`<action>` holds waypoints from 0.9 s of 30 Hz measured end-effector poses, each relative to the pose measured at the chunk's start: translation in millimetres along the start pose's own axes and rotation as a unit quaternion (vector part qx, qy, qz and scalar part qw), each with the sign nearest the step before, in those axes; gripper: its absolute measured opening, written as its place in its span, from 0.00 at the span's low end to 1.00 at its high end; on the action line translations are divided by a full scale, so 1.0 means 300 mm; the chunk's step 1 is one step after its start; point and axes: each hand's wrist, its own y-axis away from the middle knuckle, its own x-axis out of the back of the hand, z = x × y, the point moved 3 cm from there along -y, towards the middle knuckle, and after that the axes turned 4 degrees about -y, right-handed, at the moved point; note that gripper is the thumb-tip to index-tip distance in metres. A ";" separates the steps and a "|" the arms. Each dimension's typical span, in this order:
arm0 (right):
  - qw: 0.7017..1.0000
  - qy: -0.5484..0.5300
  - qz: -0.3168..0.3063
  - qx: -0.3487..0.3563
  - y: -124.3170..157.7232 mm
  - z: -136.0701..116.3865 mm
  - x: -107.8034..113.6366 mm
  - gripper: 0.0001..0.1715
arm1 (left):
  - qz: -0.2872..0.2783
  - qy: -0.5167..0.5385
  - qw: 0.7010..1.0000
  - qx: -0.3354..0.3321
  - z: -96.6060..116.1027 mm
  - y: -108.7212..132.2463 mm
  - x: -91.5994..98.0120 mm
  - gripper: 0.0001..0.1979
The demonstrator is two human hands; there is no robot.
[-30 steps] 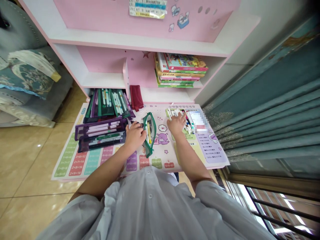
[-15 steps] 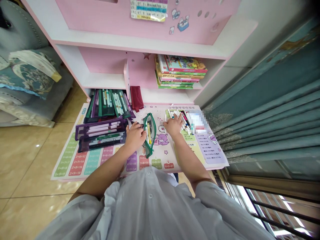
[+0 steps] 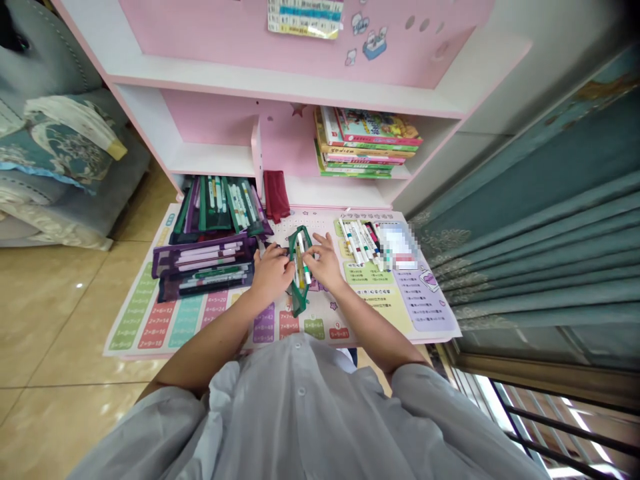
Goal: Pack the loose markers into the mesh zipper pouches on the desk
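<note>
A green mesh pencil case (image 3: 298,301) lies open on the desk mat (image 3: 210,317), with a few pens inside it. My left hand (image 3: 271,273) is closed on the case's left edge. My right hand (image 3: 325,263) sits at its right edge, fingers pinched on a white pen (image 3: 303,261) that lies in the case's mouth. A row of loose white marker pens (image 3: 360,241) lies on the mat just right of my right hand.
Two purple filled pencil cases (image 3: 203,267) lie left of my hands, with several green ones (image 3: 220,210) stacked behind. A dark red cloth (image 3: 275,193) and stacked books (image 3: 367,143) sit on the pink shelf. Teal curtains (image 3: 525,220) hang at right.
My right hand has left the row of loose pens and moved left to the green case, bringing a white pen to its opening. My left hand has stayed on the case.
</note>
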 end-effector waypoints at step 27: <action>0.954 0.270 0.107 -0.076 -0.111 0.195 0.113 0.15 | 0.005 0.002 1.000 -0.007 -0.015 -0.002 -0.019 0.16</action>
